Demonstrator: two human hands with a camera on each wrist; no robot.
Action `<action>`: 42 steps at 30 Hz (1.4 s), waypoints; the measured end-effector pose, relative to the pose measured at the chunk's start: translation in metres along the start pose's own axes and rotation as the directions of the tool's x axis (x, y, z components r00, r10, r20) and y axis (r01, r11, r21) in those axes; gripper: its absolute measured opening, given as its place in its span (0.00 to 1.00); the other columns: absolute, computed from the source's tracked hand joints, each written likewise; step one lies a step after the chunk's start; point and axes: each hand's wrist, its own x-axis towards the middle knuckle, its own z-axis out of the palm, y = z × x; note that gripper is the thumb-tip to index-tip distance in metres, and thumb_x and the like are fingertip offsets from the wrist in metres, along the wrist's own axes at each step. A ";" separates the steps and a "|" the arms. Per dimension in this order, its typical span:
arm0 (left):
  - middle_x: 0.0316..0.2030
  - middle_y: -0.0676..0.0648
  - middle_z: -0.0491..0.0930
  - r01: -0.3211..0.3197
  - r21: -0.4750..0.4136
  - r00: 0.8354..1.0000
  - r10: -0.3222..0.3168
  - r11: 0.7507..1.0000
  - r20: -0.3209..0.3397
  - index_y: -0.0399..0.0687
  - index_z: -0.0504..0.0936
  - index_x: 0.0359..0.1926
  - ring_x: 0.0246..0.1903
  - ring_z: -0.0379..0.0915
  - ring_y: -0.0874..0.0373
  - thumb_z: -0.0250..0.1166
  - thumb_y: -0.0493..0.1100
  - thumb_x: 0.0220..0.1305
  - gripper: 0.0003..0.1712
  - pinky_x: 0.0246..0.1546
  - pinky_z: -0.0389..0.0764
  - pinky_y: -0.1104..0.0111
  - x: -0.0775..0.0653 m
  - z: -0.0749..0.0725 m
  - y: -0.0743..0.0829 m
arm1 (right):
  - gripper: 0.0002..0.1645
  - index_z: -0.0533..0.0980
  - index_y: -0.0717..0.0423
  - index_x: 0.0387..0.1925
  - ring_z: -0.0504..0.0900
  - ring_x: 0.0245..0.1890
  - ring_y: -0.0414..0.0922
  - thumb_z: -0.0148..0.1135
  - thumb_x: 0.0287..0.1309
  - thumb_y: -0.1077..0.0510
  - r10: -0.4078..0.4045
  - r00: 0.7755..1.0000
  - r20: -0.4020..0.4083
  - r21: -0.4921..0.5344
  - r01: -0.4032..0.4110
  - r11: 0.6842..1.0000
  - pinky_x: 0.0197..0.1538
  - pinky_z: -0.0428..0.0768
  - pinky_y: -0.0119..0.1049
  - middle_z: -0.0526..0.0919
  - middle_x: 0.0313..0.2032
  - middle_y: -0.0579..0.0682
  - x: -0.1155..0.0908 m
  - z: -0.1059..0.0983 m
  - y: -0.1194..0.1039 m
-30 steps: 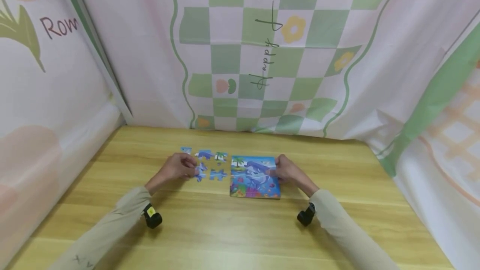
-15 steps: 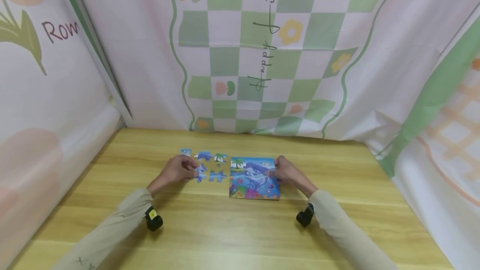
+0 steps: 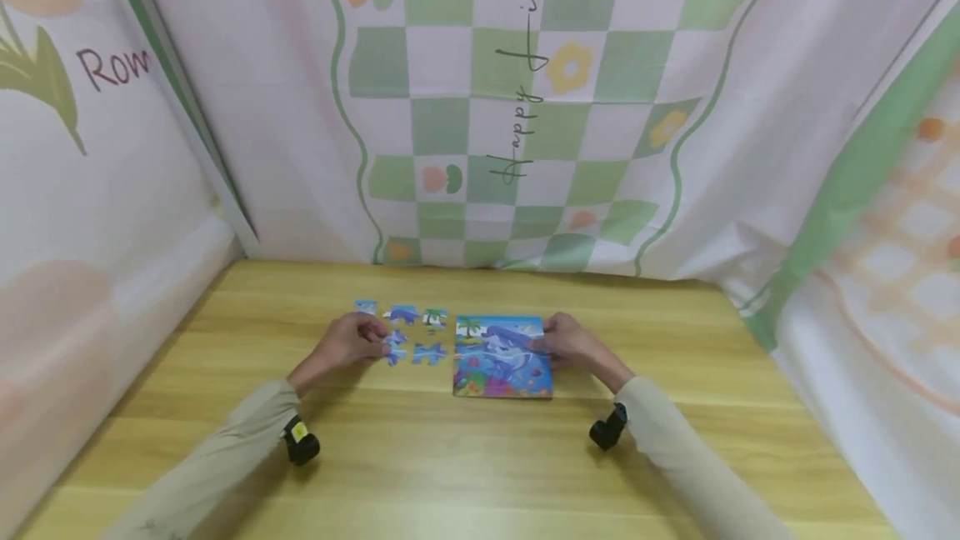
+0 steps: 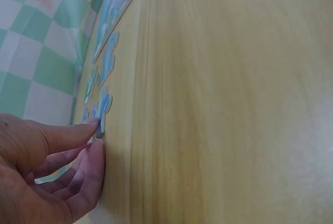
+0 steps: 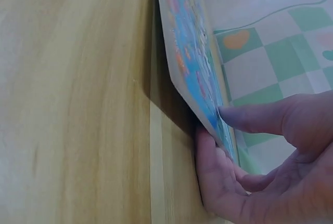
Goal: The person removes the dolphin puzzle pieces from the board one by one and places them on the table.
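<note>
A dolphin picture puzzle board [image 3: 501, 377] lies in the middle of the table, its right side lifted slightly off the wood in the right wrist view. My right hand [image 3: 576, 344] grips that edge, thumb on the picture and fingers underneath. To the board's left, my left hand [image 3: 347, 347] pinches a blue puzzle piece [image 3: 396, 350] between thumb and fingers. Beside it lies another blue piece [image 3: 430, 354]. Behind these are a dolphin piece [image 3: 403, 314], a palm-tree piece [image 3: 434, 317] and a pale blue corner piece [image 3: 365, 306]. My left fingers partly hide the pinched piece.
The wooden table [image 3: 465, 465] spreads out in front of and beside the puzzle. A green-checked curtain [image 3: 510, 223] hangs along its back edge, with white printed cloth [image 3: 112, 173] on the left. Small black wrist cameras [image 3: 302, 442] sit on both sleeves.
The head view has shifted slightly, so everything appears a little further left. Both hands keep their holds on the piece and the board.
</note>
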 end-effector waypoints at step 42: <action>0.45 0.34 0.83 -0.311 0.096 0.950 0.309 0.945 0.038 0.31 0.82 0.49 0.42 0.82 0.47 0.70 0.31 0.65 0.13 0.46 0.86 0.62 0.022 0.078 0.060 | 0.36 0.56 0.78 0.69 0.86 0.38 0.44 0.62 0.66 0.74 -0.015 0.999 0.044 0.215 0.006 0.977 0.52 0.89 0.42 0.73 0.58 0.75 -0.013 -0.013 0.012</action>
